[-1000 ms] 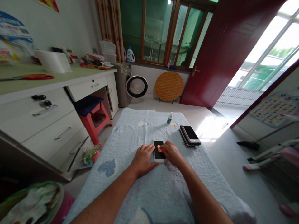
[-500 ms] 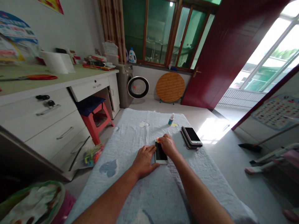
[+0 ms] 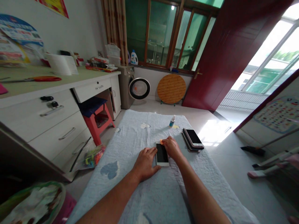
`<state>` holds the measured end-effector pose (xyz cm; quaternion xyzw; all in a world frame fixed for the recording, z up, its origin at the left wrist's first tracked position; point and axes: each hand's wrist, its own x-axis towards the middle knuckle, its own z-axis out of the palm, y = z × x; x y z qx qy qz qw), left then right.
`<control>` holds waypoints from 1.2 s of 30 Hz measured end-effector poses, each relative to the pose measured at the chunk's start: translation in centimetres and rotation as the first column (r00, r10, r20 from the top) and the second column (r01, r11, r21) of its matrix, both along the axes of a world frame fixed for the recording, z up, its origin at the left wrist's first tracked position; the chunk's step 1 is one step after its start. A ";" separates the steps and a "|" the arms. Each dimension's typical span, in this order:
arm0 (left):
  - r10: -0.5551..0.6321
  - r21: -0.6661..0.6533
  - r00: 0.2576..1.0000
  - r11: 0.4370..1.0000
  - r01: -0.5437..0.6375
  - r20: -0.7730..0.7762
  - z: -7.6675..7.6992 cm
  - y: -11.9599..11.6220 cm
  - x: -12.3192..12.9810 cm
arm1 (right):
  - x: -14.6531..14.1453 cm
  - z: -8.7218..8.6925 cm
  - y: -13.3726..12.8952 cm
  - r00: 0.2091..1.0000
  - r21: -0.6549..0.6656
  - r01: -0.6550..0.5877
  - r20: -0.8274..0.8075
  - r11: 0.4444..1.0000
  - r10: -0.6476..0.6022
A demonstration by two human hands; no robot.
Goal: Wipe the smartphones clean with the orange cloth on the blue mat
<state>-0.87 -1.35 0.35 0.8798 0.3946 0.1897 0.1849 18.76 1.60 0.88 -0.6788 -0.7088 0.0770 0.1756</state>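
A white-framed smartphone point(image 3: 162, 157) with a dark screen lies flat on the light blue cloth cover point(image 3: 137, 130). My left hand point(image 3: 146, 163) holds its left side, fingers along the upper edge and thumb by the lower corner. Pinched in my right hand point(image 3: 171, 147) is a small orange cloth point(image 3: 161, 142), pressed at the upper right of the screen; most of the cloth is hidden by the fingers. To the right lies a stack of phones point(image 3: 193, 138). A small spray bottle point(image 3: 172, 121) stands upright beyond my hands.
On the left is a desk point(image 3: 93, 79) with scissors point(image 3: 45, 79) and a paper roll point(image 3: 61, 64). A red stool point(image 3: 99, 119) stands beneath it. At lower left is a full bin point(image 3: 62, 196). A washing machine point(image 3: 126, 84) has its door open at the back.
My right hand and the orange cloth have shifted slightly rightward at the top of the screen. My left hand keeps its hold on the smartphone. The whole view has shifted a little.
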 end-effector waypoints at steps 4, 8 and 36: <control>-0.009 -0.002 1.000 1.000 0.009 -0.012 -0.4 0.1 0.0 | 0.1 0.0 0.1 1.000 -0.002 0.015 0.013 1.000 -0.015; -0.014 -0.006 1.000 1.000 0.014 -0.016 -0.3 0.1 0.0 | -1.6 0.0 0.7 0.999 0.001 -0.035 0.020 0.999 0.035; 0.009 0.003 0.998 1.000 -0.009 0.056 -0.6 0.0 0.2 | -2.9 -0.2 0.3 0.995 0.070 -0.097 -0.016 0.993 0.098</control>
